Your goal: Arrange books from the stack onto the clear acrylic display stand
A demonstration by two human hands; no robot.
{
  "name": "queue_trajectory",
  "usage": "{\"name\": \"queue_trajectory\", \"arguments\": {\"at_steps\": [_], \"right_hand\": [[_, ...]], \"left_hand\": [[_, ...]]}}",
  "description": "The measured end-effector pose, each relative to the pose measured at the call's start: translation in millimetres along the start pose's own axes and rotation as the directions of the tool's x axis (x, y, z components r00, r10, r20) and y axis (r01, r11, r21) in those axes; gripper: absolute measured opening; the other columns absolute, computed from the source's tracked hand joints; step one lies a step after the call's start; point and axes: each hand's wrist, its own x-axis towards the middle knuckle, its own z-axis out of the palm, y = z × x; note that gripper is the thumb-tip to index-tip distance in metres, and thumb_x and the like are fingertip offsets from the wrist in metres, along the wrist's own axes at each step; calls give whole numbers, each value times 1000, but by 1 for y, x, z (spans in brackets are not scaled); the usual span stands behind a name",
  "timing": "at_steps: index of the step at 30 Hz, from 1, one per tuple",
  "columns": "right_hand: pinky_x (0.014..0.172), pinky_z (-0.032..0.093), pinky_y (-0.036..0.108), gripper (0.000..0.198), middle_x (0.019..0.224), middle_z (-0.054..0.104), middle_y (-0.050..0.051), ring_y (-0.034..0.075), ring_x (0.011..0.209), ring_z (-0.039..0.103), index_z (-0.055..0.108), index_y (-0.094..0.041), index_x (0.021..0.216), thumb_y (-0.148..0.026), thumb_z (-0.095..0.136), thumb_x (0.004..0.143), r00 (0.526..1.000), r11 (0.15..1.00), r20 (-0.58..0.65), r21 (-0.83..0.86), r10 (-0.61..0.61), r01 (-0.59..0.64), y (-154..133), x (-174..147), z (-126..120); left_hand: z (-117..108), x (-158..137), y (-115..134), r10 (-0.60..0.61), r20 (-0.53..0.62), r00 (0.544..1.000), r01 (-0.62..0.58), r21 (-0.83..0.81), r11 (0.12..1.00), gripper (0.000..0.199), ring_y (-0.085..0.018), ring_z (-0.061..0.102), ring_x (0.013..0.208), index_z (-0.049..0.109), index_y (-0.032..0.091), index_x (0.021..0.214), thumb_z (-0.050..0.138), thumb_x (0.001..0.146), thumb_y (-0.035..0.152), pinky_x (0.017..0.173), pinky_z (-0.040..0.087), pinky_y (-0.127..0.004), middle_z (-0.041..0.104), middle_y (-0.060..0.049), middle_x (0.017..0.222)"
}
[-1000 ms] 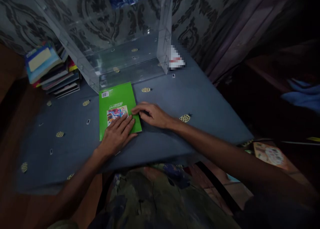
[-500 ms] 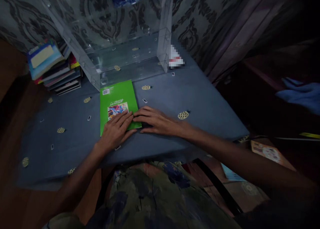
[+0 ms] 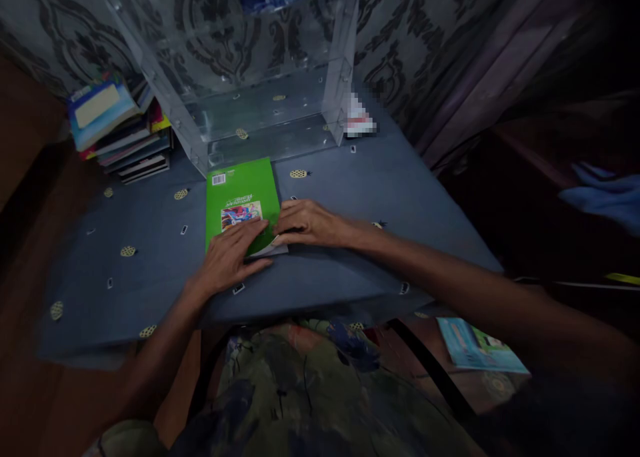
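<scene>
A green book (image 3: 245, 180) with a barcode and a coloured picture lies closed on the cloth-covered table, its print upside down to me. My left hand (image 3: 233, 250) rests on the lower part of its cover, fingers stretched out flat and thumb apart. At the lower right corner my right hand (image 3: 307, 224) pinches the cover, which is bent up a little there. Pale pages show beneath the lifted corner.
A clear acrylic rack (image 3: 270, 137) stands behind the book, against the patterned wall. To its left is a stack of books (image 3: 120, 130). A white item (image 3: 360, 120), partly pixelated, lies right of the rack. Another book (image 3: 480, 347) is low on the right, below the table.
My right hand has gone from lying with fingers extended by the book's edge to pinching its cover corner, which has lifted. My left hand stays on the cover. The view has shifted slightly.
</scene>
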Motion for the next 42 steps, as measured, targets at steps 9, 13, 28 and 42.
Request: {"name": "queue_trajectory", "arguments": {"at_steps": [9,13,28,42], "right_hand": [[84,49,34,47,81,74,2,17,81,63,74,-19,87,-52,44,105,995,996,-39,-4,91,-91,2,1,7],[86,52,36,41,88,75,6,18,88,64,75,-18,91,-46,47,105,997,998,-63,-49,45,-48,-5,-8,8],[96,59,46,25,126,73,10,26,123,65,72,-21,121,-24,56,101,987,895,-95,-419,127,-155,-32,-37,27],[92,57,46,19,104,77,9,24,100,70,75,-21,105,-25,57,100,988,928,-67,-337,142,-156,-35,-9,11]], "left_hand": [[3,0,-2,-25,11,1000,25,-6,1000,65,-27,61,129,45,20,148,54,97,59,107,50,-45,65,-14,138],[3,-1,-2,-41,24,999,41,-20,999,68,-28,60,130,44,20,149,53,96,62,108,49,-47,63,-14,139],[2,2,3,4,113,994,-5,7,1000,59,-27,48,142,47,18,147,52,100,53,116,40,-49,53,-15,150],[9,-8,-60,-307,4,952,304,123,945,60,-28,34,151,40,15,151,43,103,51,119,37,-48,41,-19,159]]}}
